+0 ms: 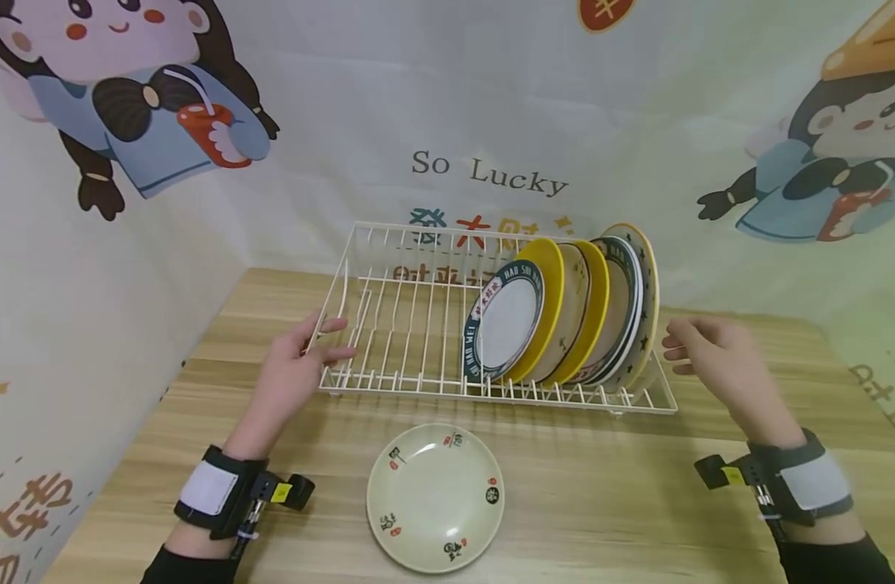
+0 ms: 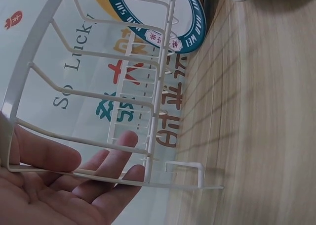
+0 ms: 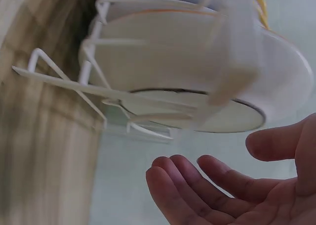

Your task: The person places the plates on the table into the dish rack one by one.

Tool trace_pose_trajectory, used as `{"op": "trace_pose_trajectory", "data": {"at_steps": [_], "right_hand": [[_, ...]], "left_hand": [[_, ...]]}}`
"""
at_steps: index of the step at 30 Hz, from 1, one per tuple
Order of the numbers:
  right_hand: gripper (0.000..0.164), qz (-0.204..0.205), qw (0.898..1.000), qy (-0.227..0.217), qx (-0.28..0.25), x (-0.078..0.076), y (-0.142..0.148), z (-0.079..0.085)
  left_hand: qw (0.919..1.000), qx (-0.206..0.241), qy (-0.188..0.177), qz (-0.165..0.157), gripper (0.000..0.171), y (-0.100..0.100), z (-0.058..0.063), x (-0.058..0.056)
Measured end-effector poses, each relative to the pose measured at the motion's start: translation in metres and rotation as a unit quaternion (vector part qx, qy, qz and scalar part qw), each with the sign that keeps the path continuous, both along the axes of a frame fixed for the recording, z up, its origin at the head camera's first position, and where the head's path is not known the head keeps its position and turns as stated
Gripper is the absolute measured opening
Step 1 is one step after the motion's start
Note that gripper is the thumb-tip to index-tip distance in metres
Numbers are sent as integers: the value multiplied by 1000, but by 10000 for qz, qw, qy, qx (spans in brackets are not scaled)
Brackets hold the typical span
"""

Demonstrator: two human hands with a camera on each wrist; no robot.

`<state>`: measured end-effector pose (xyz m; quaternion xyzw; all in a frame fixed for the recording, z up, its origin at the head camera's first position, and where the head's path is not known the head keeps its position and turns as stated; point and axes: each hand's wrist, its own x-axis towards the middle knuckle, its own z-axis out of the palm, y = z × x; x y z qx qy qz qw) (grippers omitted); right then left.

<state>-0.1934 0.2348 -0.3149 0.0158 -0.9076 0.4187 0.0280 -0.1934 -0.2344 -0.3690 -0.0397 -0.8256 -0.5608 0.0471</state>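
Note:
A white wire dish rack (image 1: pixel 396 388) stands on the wooden table, with several plates upright in its right half. My left hand (image 1: pixel 290 365) is at the rack's left end, its outstretched fingers reaching in past the end wire. In the left wrist view the thumb and fingers (image 2: pixel 113 160) overlap the end wires. Just off the right end is my right hand (image 1: pixel 717 357), fingers loosely bent and nothing in them. The right wrist view shows a gap between its fingertips (image 3: pixel 163 178) and the outermost plate (image 3: pixel 163 52). A pale green plate (image 1: pixel 436 496) with small characters lies flat before the rack.
In the rack, a green-rimmed white plate (image 1: pixel 507 320) faces left, with yellow plates (image 1: pixel 552 268) behind it and a star-patterned plate (image 1: pixel 646 300) outermost. A printed cloth (image 1: pixel 330 146) hangs close behind the rack. Wooden tabletop (image 1: pixel 600 503) stretches right of the pale plate.

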Motion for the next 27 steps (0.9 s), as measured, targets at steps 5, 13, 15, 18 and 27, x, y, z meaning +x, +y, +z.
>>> {"op": "trace_pose_trajectory", "data": {"at_steps": [5, 13, 15, 18, 27], "right_hand": [[56, 47, 9998, -78, -172, 0, -5, -17], [52, -180, 9991, 164, -334, 3, -18, -37], [51, -210, 9989, 211, -353, 4, -21, -40], [52, -233, 9992, 149, -302, 6, -21, -43], [53, -314, 9983, 252, -432, -1, -24, -46]], "left_hand": [[10000, -36, -41, 16, 51, -1, 1, 2], [10000, 41, -41, -17, 55, -1, 0, 4], [10000, 14, -59, -8, 55, -1, -1, 5], [9999, -7, -103, 0, 56, 0, -3, 7], [10000, 12, 3, 67, 53, -2, -2, 2]]}}
